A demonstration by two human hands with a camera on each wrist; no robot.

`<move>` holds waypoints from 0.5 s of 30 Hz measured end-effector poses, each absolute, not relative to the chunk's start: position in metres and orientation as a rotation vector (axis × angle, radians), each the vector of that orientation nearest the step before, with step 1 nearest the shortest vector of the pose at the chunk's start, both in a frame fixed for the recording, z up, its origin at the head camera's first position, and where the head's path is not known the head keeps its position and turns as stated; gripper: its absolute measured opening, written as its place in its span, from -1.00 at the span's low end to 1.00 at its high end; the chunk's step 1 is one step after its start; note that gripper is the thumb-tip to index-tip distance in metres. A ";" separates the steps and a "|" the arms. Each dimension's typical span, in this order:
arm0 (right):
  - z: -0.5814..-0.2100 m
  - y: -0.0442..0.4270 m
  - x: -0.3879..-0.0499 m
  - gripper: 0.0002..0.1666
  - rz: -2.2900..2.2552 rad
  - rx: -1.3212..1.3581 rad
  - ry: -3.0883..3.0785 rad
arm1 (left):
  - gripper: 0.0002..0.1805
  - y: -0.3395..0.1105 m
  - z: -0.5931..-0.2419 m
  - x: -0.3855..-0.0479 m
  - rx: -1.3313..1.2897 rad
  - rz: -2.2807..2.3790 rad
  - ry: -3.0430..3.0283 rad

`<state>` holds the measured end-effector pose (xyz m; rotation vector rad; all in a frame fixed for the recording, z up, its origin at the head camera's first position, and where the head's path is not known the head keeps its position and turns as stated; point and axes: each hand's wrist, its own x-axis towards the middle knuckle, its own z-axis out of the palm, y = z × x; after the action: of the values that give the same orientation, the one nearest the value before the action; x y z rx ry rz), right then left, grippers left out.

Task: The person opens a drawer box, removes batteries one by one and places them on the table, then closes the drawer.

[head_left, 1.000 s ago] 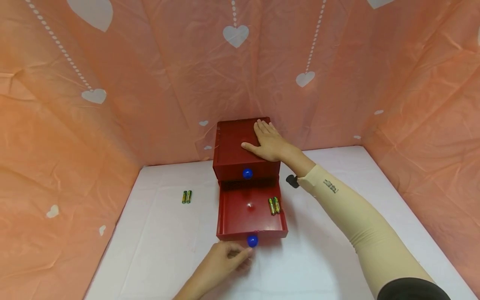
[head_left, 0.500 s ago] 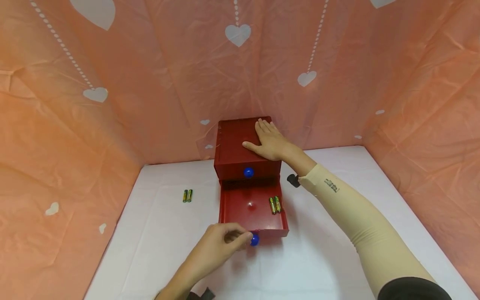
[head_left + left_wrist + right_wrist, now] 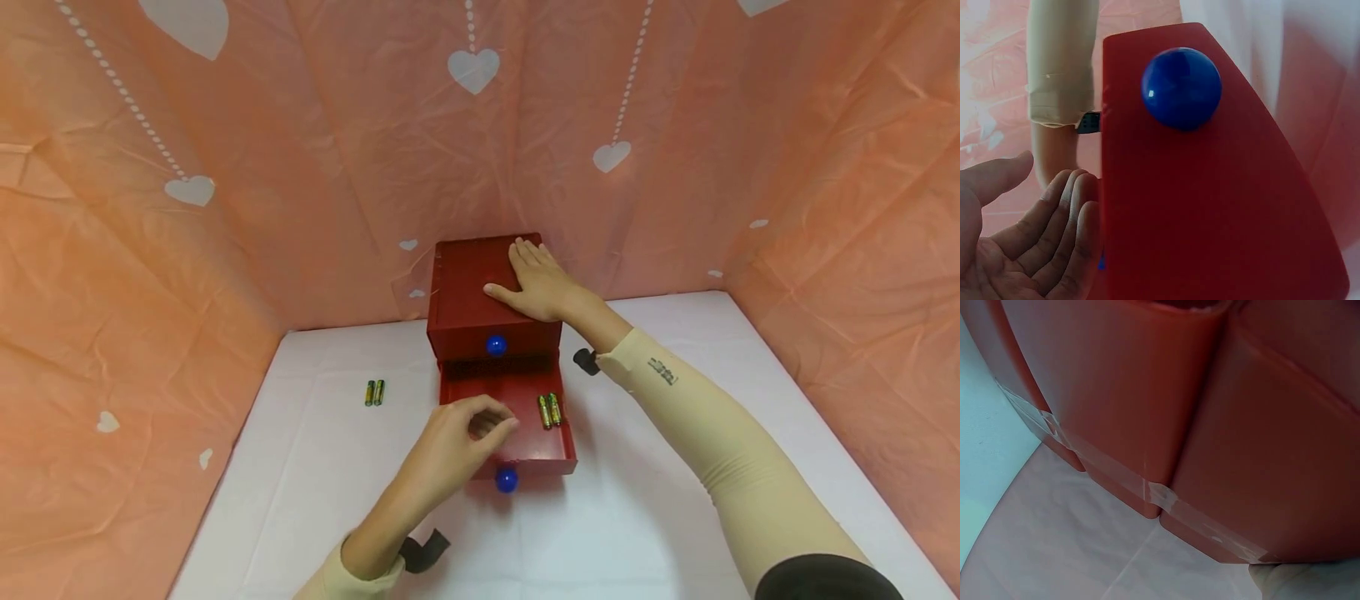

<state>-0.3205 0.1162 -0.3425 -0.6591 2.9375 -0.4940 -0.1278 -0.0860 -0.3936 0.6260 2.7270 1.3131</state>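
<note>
The left hand [image 3: 453,446], fingers relaxed and gripping nothing, hovers over the drawer [image 3: 536,450], pulled out at the box's [image 3: 463,292] six o'clock. The right hand [image 3: 538,285] rests flat atop the box, ungripping.

Open drawer [image 3: 536,442]: left part being covered by the left hand [image 3: 452,446], centre of the head view. Cabinet top [image 3: 472,279]: right side lying partly hidden under the right hand [image 3: 538,285]. Sleeve print [image 3: 662,371], right of centre: being too small to read. Large white heart [image 3: 189,23], upper left: running off the top edge. Black band [image 3: 825,577], lower right: running off the bottom edge.
</note>
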 end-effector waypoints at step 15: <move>-0.343 0.117 -0.322 0.17 -0.498 -0.664 2.937 | -0.58 -0.064 -0.410 -0.157 0.636 1.133 2.779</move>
<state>-0.3220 0.1170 -0.3430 -0.6637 2.9372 -0.4979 -0.1574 -0.0642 -0.4100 0.6355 2.7790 1.1326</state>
